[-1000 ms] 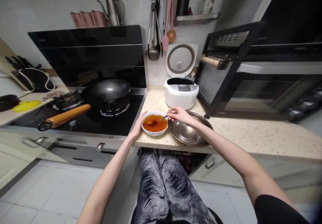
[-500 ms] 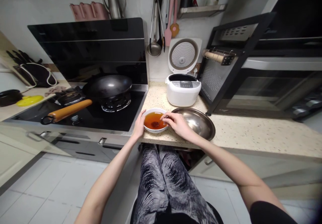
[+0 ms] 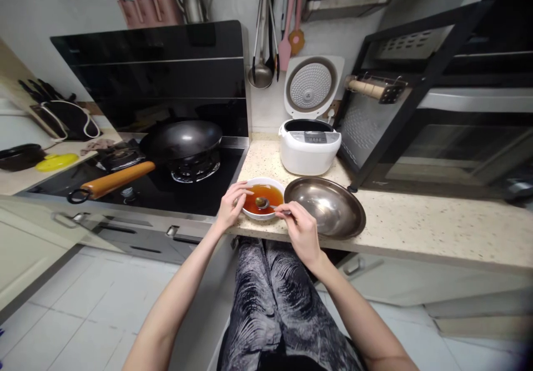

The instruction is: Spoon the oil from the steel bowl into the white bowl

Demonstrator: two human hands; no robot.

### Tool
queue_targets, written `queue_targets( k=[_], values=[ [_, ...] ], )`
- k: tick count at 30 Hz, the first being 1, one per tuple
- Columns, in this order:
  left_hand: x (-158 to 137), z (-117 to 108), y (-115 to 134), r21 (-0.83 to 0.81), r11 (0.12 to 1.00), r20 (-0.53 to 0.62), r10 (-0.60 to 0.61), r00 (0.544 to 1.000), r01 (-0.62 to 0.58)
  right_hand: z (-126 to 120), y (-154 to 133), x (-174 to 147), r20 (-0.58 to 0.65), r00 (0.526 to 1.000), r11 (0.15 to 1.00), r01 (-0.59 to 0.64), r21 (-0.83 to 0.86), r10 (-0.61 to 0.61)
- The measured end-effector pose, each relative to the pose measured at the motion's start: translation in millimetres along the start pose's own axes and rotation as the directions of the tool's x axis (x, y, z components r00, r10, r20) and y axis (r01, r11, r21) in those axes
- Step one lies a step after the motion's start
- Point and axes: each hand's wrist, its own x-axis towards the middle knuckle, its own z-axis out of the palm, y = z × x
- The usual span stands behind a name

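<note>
A white bowl (image 3: 270,216) of clear reddish-brown liquid stands near the counter's front edge. My right hand (image 3: 302,232) is closed around the handle of a metal spoon (image 3: 262,202). The spoon's head is over the middle of the bowl, at the liquid, with something brownish in it too small to make out. At the bowl's left rim is my left hand (image 3: 231,204), fingers stretched out over the edge and thumb apart, with nothing seen in it. To the right of the bowl sits a wide metal basin (image 3: 333,207), its inside showing no contents.
Behind the bowl stands a white rice cooker (image 3: 310,151), lid raised. On the left, a black wok (image 3: 183,140) rests on the stove, its wooden handle (image 3: 119,179) pointing forward. A black rack (image 3: 358,132) and an oven (image 3: 437,149) are at right.
The spoon now shows in my right hand, which has drawn back toward me from over the bowl. My left hand has shifted from holding the rim to reaching fingers over it.
</note>
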Motion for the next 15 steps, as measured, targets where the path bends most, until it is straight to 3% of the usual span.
queue_targets(
  k=[6, 15],
  values=[
    [-2, -3, 6, -0.072, 0.991, 0.016, -0.107, 0.994, 0.108, 4, 6, -14, -0.078, 0.996, 0.999, 0.042, -0.033, -0.045],
    [-4, -4, 8, -0.095, 0.983, 0.07, -0.15, 0.986, 0.156, 13, 1, -23, -0.187, 0.982, 1.0, -0.015, 0.01, 0.017]
  ],
)
